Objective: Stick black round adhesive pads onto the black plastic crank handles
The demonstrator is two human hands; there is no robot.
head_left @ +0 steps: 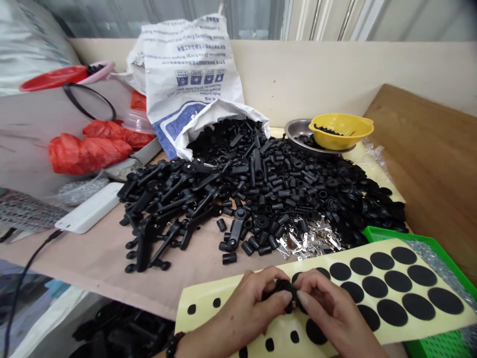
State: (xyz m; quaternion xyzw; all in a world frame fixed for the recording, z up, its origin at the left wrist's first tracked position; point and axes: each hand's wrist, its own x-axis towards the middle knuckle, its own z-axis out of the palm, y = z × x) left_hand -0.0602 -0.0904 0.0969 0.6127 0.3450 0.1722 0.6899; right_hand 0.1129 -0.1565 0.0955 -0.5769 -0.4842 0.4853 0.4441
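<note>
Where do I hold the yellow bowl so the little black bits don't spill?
I'd come from the right and pinch the lip at the right end of the yellow bowl. It sticks out past the steel bowl underneath, so there's probably room. Lift it level, because small black pieces lie inside.

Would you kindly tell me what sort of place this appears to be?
Probably an assembly workshop, judging by the large heap of black plastic parts, the pile of flat silvery metal pieces and the pale yellow sheet with round black discs.
</note>
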